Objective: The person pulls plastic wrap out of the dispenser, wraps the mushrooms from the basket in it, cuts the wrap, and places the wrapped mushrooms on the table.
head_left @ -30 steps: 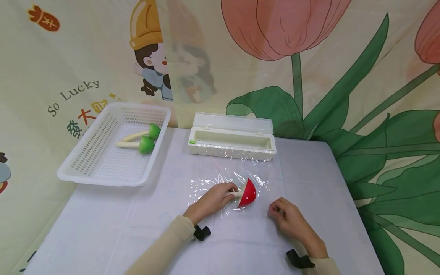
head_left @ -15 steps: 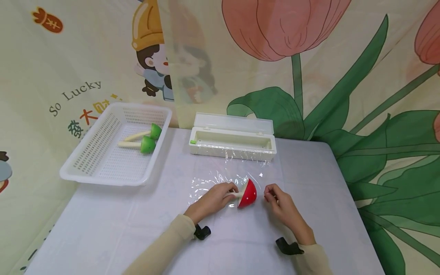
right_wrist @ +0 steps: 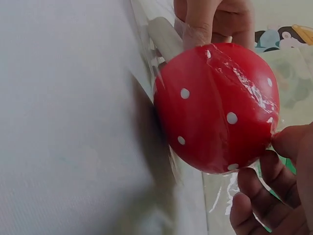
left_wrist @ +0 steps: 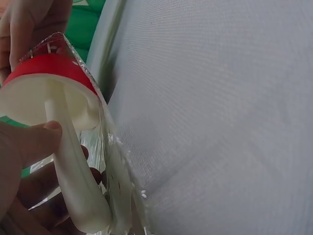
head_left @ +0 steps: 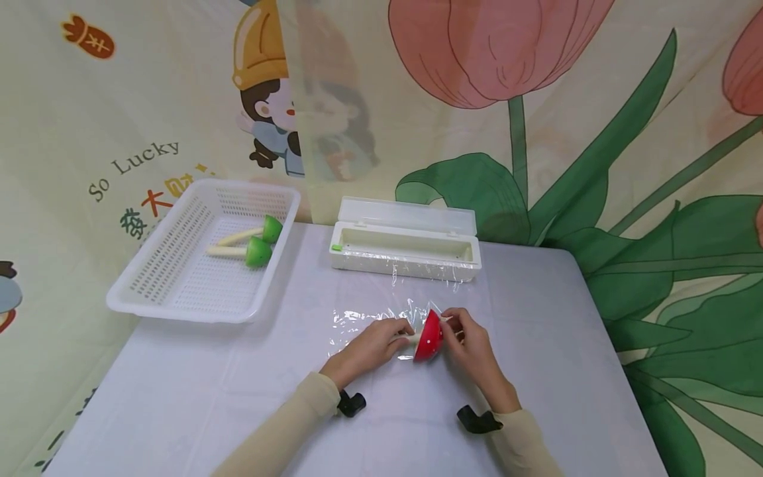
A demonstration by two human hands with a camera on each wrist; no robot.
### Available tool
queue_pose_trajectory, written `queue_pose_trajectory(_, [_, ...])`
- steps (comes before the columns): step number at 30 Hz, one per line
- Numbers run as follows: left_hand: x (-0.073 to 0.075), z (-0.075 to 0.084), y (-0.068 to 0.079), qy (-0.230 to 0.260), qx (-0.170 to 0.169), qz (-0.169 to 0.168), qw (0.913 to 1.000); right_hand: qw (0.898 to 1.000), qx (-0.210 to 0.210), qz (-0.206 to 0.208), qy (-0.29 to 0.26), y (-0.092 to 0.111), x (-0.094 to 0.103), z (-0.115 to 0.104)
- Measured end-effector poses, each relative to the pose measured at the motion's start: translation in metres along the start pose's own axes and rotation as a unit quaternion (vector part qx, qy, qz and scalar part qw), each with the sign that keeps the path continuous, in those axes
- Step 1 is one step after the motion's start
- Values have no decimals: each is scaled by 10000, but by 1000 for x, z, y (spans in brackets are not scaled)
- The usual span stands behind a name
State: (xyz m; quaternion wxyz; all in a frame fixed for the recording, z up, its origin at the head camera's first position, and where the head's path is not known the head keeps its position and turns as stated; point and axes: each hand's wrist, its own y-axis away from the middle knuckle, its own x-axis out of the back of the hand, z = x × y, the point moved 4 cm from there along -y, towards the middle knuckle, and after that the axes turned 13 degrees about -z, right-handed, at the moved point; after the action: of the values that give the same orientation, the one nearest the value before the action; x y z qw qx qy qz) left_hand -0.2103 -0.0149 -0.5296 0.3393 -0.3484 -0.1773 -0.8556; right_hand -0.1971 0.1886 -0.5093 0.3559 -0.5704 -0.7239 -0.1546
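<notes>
A toy mushroom (head_left: 428, 338) with a white-dotted red cap and a pale stem lies on its side over clear plastic film (head_left: 352, 322). My left hand (head_left: 369, 346) holds the stem (left_wrist: 78, 186), thumb on one side and fingers behind it. At the cap's top, my right hand (head_left: 475, 348) pinches the film's edge between thumb and curled fingers. Film stretches tightly over the red cap (right_wrist: 220, 112) in the right wrist view. More film hangs in folds beside the stem in the left wrist view.
Behind the hands stands a long white film box (head_left: 405, 266), its translucent lid raised and film hanging at its front. A white perforated basket (head_left: 179, 311) at the left holds two green-capped toy mushrooms (head_left: 257, 252). A white cloth (head_left: 536, 318) covers the table.
My right hand has moved left and forward to the mushroom's cap, bringing the film's right edge up over it. The left hand keeps its hold on the stem.
</notes>
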Motion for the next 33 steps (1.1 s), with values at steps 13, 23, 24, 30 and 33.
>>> queue_pose_trajectory(13, [0, -2, 0, 120, 125, -51, 9998, 9989, 229, 357, 210, -2, -4, -6])
queue_pose_trajectory(23, [4, -1, 4, -353, 95, -25, 9993, 9966, 729, 372, -57, -5, -7, -7])
queue_pose_trajectory(24, [5, -1, 5, -432, 95, -11, 9990, 9963, 790, 329, -107, -5, -7, -8])
queue_pose_trajectory(30, [15, -3, 19, -517, 227, 128, 9983, 9967, 774, -52, -243, -10, -9, -10])
queue_pose_trajectory(33, [21, -6, 31, -543, 222, 259, 9979, 9972, 703, -120, -228, -12, -10, -11])
